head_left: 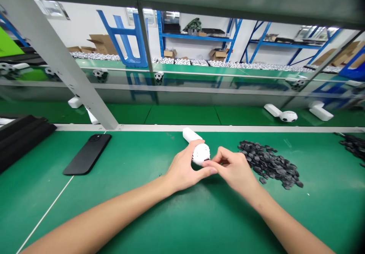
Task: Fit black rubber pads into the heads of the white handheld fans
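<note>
My left hand (186, 166) is wrapped round a white ball-shaped part (201, 153) with small dark holes, and a white block-like arm (191, 134) extends behind it toward the back of the bench. My right hand (232, 166) is closed in a pinch at the lower right of the ball, its fingertips against a small black piece (207, 159) on the ball's surface. Both thumbs meet just below that spot. To the right of my right hand lies a loose pile of small flat black pieces (270, 162).
A black phone (88, 154) lies on the green bench at left, beside dark folded material (21, 140). Beyond the bench's pale rail (171, 128), a green belt (182, 114) carries white ball parts (288, 116). A slanted grey post (65, 56) stands left; more black pieces (353, 145) lie far right.
</note>
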Motion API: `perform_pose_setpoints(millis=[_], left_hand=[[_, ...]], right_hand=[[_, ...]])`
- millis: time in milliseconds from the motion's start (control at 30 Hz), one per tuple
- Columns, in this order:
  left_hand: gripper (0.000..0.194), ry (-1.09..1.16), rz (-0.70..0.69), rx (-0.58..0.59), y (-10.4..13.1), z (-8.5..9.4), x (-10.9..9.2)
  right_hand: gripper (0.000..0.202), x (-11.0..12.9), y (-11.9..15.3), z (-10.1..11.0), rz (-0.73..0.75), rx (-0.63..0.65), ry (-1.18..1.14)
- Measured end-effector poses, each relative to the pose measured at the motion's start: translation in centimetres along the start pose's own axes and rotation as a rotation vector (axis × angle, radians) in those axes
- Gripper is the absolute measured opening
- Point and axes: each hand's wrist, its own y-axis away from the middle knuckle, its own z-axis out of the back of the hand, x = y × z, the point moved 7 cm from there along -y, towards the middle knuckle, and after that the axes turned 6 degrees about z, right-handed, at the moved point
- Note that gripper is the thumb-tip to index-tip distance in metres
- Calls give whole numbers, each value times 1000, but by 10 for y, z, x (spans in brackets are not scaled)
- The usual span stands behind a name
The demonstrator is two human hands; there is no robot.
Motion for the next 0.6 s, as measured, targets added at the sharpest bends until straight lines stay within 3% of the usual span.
perform_pose_setpoints(millis=[233,400,500,600], left_hand=[[78,-3,-17,-2,-2,2,-3],[57,-16,-3,-6,-4,3,0],[50,11,-26,-16,-4,5,2],[46,52,-63,-14,-4,10,2]], right_hand=[[44,-1,-5,-4,64,45,11],[28,9,-8,6,151,356,61],[30,-1,-9,32,39,397,121],[24,-32,-4,50,-114,431,241]])
